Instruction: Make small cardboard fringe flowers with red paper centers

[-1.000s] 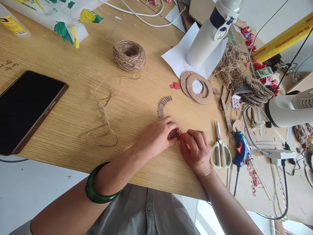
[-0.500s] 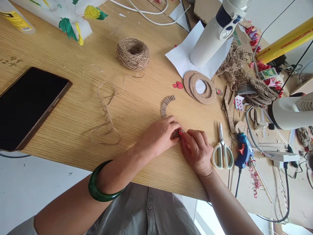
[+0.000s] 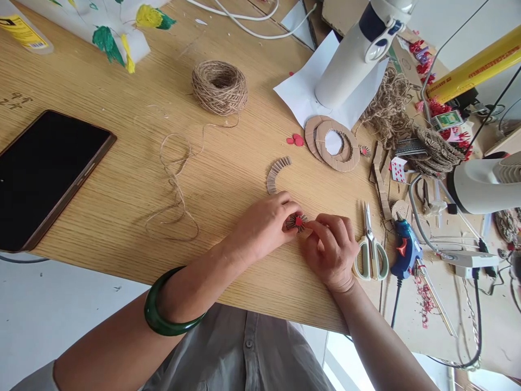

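My left hand (image 3: 262,225) and my right hand (image 3: 331,250) meet on the wooden table (image 3: 122,179), both pinching a small round fan-like paper flower (image 3: 297,222) with dark ribs and a red centre. The fingers of both hands are curled round its edges. A green bangle (image 3: 163,315) sits on my left wrist. Just beyond my left hand lies a curved strip of corrugated cardboard (image 3: 275,174).
Scissors (image 3: 369,247) and a blue glue gun (image 3: 405,250) lie right of my right hand. Cardboard rings (image 3: 331,144), a ball of twine (image 3: 220,87) with a loose strand (image 3: 175,184), a dark tablet (image 3: 44,174), a white bottle (image 3: 354,54) and craft clutter fill the far side.
My right hand's fingers have shifted slightly, so more of the flower's red centre shows. Both hands stay at the same spot on the table.
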A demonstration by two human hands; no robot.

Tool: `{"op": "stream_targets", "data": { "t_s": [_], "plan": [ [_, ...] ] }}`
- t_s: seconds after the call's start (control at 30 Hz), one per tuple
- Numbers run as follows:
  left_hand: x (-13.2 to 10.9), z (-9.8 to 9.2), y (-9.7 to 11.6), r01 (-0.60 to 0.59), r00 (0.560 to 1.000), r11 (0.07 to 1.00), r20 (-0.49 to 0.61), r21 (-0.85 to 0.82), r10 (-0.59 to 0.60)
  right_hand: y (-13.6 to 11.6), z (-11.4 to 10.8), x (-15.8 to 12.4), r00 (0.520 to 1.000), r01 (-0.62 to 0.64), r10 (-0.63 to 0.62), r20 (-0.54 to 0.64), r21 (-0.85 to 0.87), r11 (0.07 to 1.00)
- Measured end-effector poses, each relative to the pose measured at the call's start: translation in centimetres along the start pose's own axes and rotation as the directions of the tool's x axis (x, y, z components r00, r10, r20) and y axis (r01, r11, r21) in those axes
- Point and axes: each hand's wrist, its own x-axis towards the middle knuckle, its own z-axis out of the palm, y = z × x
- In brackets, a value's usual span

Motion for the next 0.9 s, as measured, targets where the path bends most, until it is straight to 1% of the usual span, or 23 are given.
{"op": "stream_targets", "data": {
  "t_s": [0.07, 0.2, 0.37, 0.57, 0.73, 0.9],
  "plan": [
    [0.03, 0.08, -0.06, -0.004, 1.000, 1.000, -0.002, 0.005, 0.004, 0.09, -0.13, 0.01, 1.000, -0.008, 0.007, 0.017, 0.006, 1.000],
    [0.01, 0.10, -0.09, -0.009, 1.000, 1.000, 0.001, 0.008, 0.009, 0.08, -0.39, 0.23, 0.996, 0.030, -0.031, 0.084, 0.012, 0.999],
    [-0.03, 0.00, -0.01, 0.001, 1.000, 1.000, 0.003, 0.009, -0.001, 0.06, -0.46, 0.18, 0.993, 0.051, -0.050, 0.107, -0.005, 0.999],
    [0.00, 0.08, -0.05, -0.008, 1.000, 1.000, -0.003, -0.012, 0.008, 0.22, -0.51, -0.18, 0.998, 0.033, -0.034, 0.046, 0.023, 0.999],
    [-0.02, 0.05, -0.09, -0.015, 1.000, 1.000, 0.003, -0.013, 0.015, 0.21, -0.61, -0.12, 0.995, 0.045, -0.047, 0.085, 0.015, 0.999],
    [0.02, 0.06, -0.15, -0.009, 1.000, 1.000, 0.007, -0.018, 0.009, 0.21, -0.64, -0.07, 0.999, 0.012, -0.014, 0.051, 0.043, 0.999]
  ]
}}
